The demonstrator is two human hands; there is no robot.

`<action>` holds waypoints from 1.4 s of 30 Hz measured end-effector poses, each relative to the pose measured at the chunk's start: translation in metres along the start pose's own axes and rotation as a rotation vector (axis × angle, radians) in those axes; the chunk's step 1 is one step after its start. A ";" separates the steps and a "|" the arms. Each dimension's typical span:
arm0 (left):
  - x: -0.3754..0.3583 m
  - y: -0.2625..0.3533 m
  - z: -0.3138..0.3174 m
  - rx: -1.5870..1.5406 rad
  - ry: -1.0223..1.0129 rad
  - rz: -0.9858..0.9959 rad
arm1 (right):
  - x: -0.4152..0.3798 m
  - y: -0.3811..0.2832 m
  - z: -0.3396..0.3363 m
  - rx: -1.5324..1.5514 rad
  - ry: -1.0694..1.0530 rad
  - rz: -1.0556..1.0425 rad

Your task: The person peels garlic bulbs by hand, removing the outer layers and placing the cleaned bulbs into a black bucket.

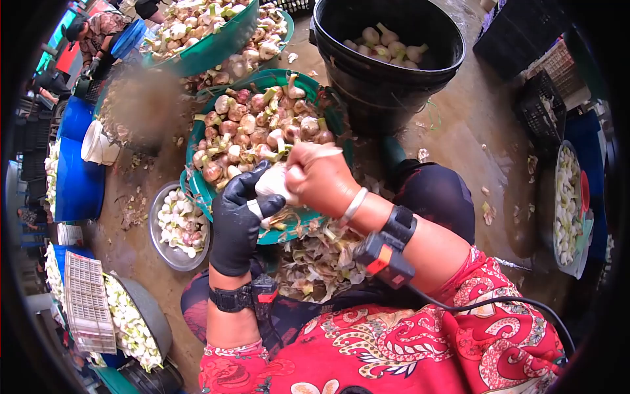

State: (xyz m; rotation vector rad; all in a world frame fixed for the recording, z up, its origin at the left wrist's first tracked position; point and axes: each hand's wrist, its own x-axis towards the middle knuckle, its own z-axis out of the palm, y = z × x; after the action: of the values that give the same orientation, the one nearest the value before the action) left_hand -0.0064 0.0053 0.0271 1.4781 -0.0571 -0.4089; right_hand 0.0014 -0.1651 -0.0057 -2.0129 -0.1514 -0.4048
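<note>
My left hand, in a black glove with white tape on a finger, is closed around a pale garlic bulb. My bare right hand is curled into a fist, its thumb and fingers pressed against the bulb's right side. What lies inside that fist is hidden. Just beyond both hands, a green basin holds many unpeeled garlic bulbs with cut stems. Below the hands, dry garlic skins are heaped between my legs.
A black bucket with several peeled bulbs stands ahead right. At left is a metal bowl of white garlic. Another green basin is piled high behind. Blue tubs and crates line the left; a person sits far left.
</note>
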 end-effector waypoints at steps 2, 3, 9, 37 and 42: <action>-0.001 -0.003 -0.004 -0.278 -0.047 0.026 | 0.002 -0.006 -0.011 0.416 -0.263 0.591; 0.001 -0.005 -0.006 -0.558 -0.101 0.049 | 0.004 -0.007 -0.013 0.535 -0.341 0.788; 0.007 -0.005 -0.017 -0.697 -0.066 0.101 | 0.000 -0.003 -0.003 0.756 -0.375 0.743; -0.010 0.011 0.002 -0.594 -0.185 -0.185 | 0.028 0.019 -0.028 0.713 0.052 0.576; 0.019 -0.036 -0.025 -0.549 -0.010 -0.223 | 0.012 0.027 -0.034 0.421 -0.283 0.459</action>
State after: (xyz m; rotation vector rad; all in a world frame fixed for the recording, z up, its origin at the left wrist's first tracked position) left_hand 0.0098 0.0224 -0.0145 0.9414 0.2012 -0.5612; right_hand 0.0125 -0.2086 -0.0100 -1.6128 0.0511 0.1935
